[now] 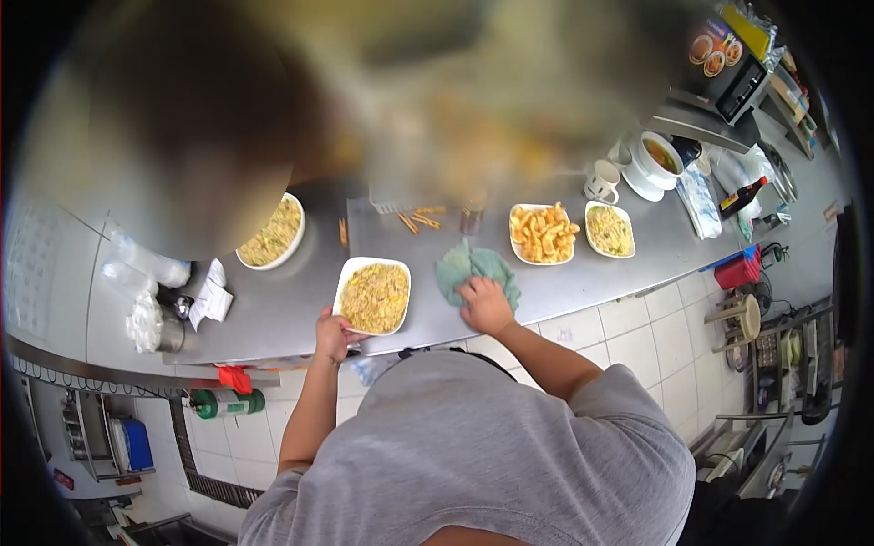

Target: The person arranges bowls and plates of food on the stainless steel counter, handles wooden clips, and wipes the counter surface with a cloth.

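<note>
My left hand (333, 336) grips the near-left corner of a white square bowl (339, 296) heaped with fried rice (374, 298). The bowl is at the near edge of the metal counter. To its right, my right hand (487, 306) presses on a crumpled green cloth (467, 266), its fingers bent into the fabric. Behind the cloth stands a small jar (471, 218). Further right are a white bowl of golden fried pieces (543, 233) and a smaller bowl of rice (609, 229).
Another rice bowl (273, 234) sits at the left, partly covered by a large blur overhead. Clothespins (420, 218) lie at the back. A mug (602, 181), a soup bowl (659, 155) and a dark bottle (743, 197) stand at the right. The metal counter's (583, 287) front edge is near me.
</note>
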The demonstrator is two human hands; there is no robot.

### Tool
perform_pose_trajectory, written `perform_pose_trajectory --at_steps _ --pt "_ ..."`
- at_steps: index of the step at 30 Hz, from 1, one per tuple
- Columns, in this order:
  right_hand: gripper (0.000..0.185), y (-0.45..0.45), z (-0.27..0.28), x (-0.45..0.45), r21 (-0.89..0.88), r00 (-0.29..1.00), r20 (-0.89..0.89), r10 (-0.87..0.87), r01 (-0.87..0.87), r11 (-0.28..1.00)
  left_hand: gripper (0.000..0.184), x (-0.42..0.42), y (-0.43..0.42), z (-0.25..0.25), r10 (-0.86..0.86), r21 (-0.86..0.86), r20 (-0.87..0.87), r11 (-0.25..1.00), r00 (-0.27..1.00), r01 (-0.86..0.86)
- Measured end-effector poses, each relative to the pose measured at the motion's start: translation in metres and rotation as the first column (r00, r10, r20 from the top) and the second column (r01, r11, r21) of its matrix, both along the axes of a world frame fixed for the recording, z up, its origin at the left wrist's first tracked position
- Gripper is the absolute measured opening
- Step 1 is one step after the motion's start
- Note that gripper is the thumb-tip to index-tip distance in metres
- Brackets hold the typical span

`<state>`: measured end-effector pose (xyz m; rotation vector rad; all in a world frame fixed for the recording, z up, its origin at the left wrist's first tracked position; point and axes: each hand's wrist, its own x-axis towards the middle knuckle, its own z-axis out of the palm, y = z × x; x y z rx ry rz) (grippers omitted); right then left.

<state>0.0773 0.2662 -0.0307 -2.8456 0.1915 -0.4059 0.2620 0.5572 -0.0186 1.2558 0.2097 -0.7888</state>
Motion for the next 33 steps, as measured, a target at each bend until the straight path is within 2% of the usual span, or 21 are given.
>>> perform_pose_trajectory --at_steps 8,10,11,12,14,15,17,18,19,20,21,22,23,25,26,28,30,33 --pt "0.039 -0.064 0.007 -0.017 0.058 0.995 -0.025 -0.099 0.101 0.993 0.061 -0.059 -0.081 -0.006 0.126 -0.018 -0.105 0.992 0.986 -0.128" --pt "0.042 -0.07 0.004 -0.016 0.05 0.992 -0.018 -0.122 0.123 0.991 0.069 -0.052 -0.084 0.009 -0.13 -0.042 -0.17 0.991 0.977 0.125" --pt "0.042 -0.071 0.004 -0.014 0.061 0.997 -0.021 -0.079 0.08 0.995 0.076 -0.04 -0.081 0.011 -0.075 0.107 -0.102 0.991 0.992 0.086" --pt "0.043 -0.068 0.013 -0.013 0.021 0.994 0.072 -0.078 0.076 0.997 0.083 -0.025 -0.075 0.013 -0.029 0.255 -0.034 0.966 0.999 0.037" --pt "0.046 -0.055 0.034 -0.015 -0.044 0.966 0.253 -0.06 0.074 0.996 0.089 0.019 -0.053 0.015 0.174 0.263 0.117 0.944 0.978 -0.2" --pt "0.046 -0.049 0.033 -0.015 -0.048 0.966 0.257 -0.031 0.045 0.998 0.085 0.049 -0.04 0.01 0.292 0.231 0.133 0.92 0.947 -0.316" --pt "0.045 -0.032 0.028 -0.02 0.252 0.975 0.218 -0.042 -0.015 0.968 0.075 0.111 -0.004 -0.011 0.452 0.14 0.11 0.875 0.885 -0.464" --pt "0.045 -0.025 0.029 -0.02 0.453 0.996 -0.051 -0.074 0.089 0.887 0.069 0.14 0.013 -0.02 0.492 0.082 0.073 0.864 0.868 -0.497" --pt "0.045 -0.018 0.024 -0.014 0.454 0.995 -0.052 -0.083 0.098 0.886 0.069 0.164 0.021 -0.023 0.483 0.084 0.073 0.869 0.872 -0.488" --pt "0.046 -0.01 0.015 -0.008 0.799 0.965 -0.211 -0.159 0.264 0.541 0.059 0.186 0.027 -0.025 0.571 0.024 -0.041 0.821 0.82 -0.57" --pt "0.047 0.0 0.009 -0.005 0.92 0.913 -0.377 -0.154 0.388 0.05 0.05 0.208 0.033 -0.031 0.634 -0.019 -0.162 0.764 0.756 -0.645" --pt "0.05 0.008 0.009 0.004 0.914 0.902 -0.406 -0.145 0.398 -0.084 0.04 0.228 0.042 -0.04 0.565 -0.111 -0.209 0.798 0.799 -0.593" --pt "0.05 0.017 0.011 0.012 0.909 0.892 -0.416 -0.177 0.404 -0.099 0.04 0.245 0.049 -0.052 0.536 -0.104 -0.217 0.818 0.816 -0.566" --pt "0.049 0.035 0.025 0.026 0.894 0.879 -0.412 -0.24 0.339 -0.294 0.034 0.251 0.048 -0.058 0.567 -0.146 -0.144 0.798 0.811 -0.584" --pt "0.047 0.039 0.016 0.03 0.914 0.879 -0.375 -0.294 0.299 -0.273 0.037 0.256 0.051 -0.059 0.551 -0.132 -0.154 0.811 0.82 -0.57" --pt "0.043 0.04 0.016 0.034 0.919 0.858 -0.392 -0.333 0.345 -0.193 0.042 0.251 0.061 -0.055 0.489 -0.173 -0.112 0.848 0.865 -0.501" --pt "0.041 0.037 0.017 0.036 0.917 0.836 -0.396 -0.381 0.384 -0.111 0.048 0.227 0.081 -0.032 0.33 -0.262 0.024 0.913 0.944 -0.312" --pt "0.039 0.025 0.023 0.033 0.876 0.788 -0.441 -0.431 0.482 -0.015 0.054 0.188 0.101 -0.008 0.116 -0.152 -0.056 0.981 0.992 -0.123"
